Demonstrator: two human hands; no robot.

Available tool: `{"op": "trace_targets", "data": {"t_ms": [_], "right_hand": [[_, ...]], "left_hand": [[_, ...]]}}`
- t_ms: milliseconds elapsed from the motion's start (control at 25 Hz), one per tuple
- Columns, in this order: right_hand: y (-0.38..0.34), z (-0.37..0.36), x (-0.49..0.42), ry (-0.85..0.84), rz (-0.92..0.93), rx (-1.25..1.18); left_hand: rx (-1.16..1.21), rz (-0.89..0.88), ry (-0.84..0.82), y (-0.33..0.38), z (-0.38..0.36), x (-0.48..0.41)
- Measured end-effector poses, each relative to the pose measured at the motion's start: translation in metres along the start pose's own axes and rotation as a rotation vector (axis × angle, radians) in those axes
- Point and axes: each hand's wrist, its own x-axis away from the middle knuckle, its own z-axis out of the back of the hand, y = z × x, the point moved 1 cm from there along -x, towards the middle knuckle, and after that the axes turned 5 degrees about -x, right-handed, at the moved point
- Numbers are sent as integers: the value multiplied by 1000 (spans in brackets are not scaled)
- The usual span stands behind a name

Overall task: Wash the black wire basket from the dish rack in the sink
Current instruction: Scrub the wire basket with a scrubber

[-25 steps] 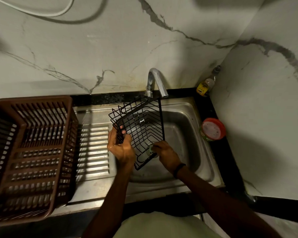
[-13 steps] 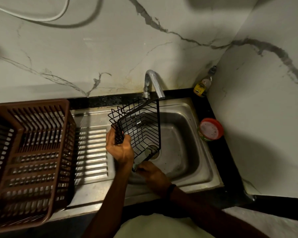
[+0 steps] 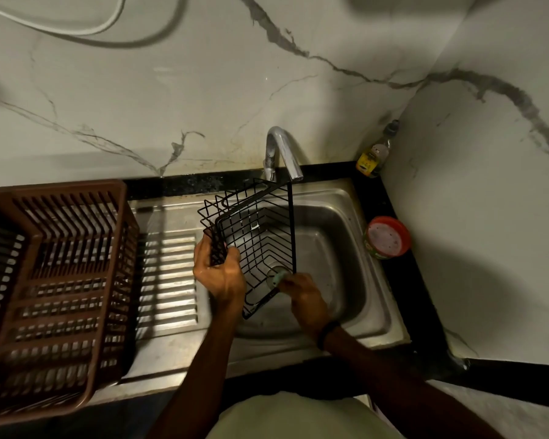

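Steel sink (image 3: 346, 248), black wire basket (image 3: 257, 242) tilted above, left grip (image 3: 221, 277) curled round its side, right grip (image 3: 305, 299) pinching green scrubber (image 3: 278, 277)

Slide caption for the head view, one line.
Left hand grips the black wire basket tilted over the sink; right hand holds a greenish scrubber at its lower rim.

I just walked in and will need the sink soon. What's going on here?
A person is washing a black wire basket over the sink. The left hand grips the basket's left side and holds it tilted above the basin. The right hand holds a small greenish scrubber against the basket's lower edge. No stream of water shows at the tap. A brown dish rack sits on the drainboard to the left.
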Motion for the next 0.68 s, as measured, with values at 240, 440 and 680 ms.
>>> {"op": "trace_targets", "data": {"t_ms": [240, 440, 680], "right_hand": [[38, 19, 2, 102, -194, 59], [1, 35, -6, 320, -423, -363], [-23, 10, -29, 322, -741, -963]], "left_hand": [[13, 149, 25, 4, -1, -2], [-69, 271, -1, 3, -10, -6], [-287, 335, -287, 0, -15, -12]]}}
